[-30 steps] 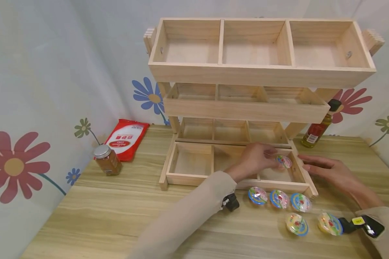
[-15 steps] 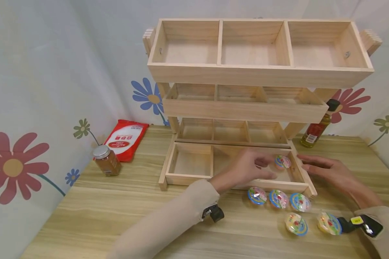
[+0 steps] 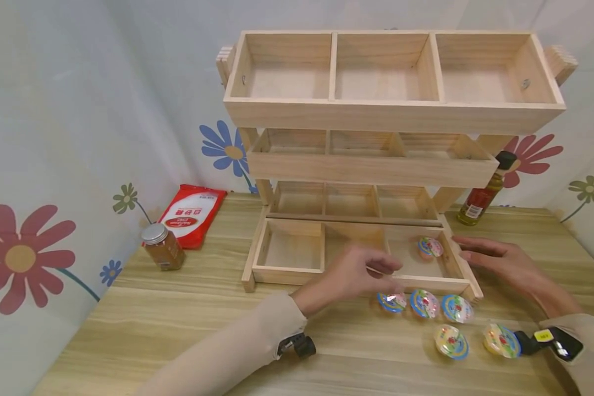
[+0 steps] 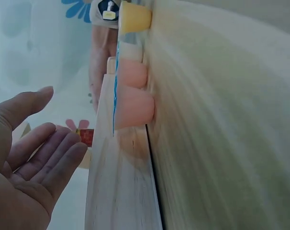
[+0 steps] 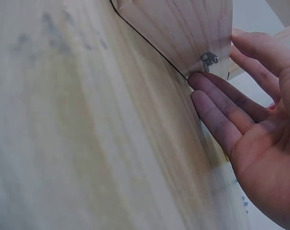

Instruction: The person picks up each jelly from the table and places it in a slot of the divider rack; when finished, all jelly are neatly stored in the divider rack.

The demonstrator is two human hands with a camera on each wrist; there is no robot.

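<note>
My left hand (image 3: 358, 270) hovers over the front edge of the wooden shelf's bottom tray (image 3: 289, 275), fingers loosely bent and holding nothing. A pink jelly cup (image 3: 430, 247) sits in that tray's right compartment. In front of the tray stand a pink jelly cup (image 4: 133, 108), partly hidden by the left hand in the head view, another pink one (image 3: 424, 304) and a pale one (image 3: 457, 308). Two yellow jelly cups (image 3: 451, 341) are nearer me. My right hand (image 3: 517, 268) rests at the shelf's right side, its straight fingers against the wood near a metal wing nut (image 5: 209, 59).
The upper trays (image 3: 396, 115) of the shelf overhang the bottom one. A red and white bag (image 3: 193, 214) and a brown jar with a silver lid (image 3: 163, 247) stand on the left. Behind the right hand is an oil bottle (image 3: 481, 198).
My left hand has let go of the pink jelly cup in the right compartment and drawn back left and toward me. The right hand stays at the shelf's side.
</note>
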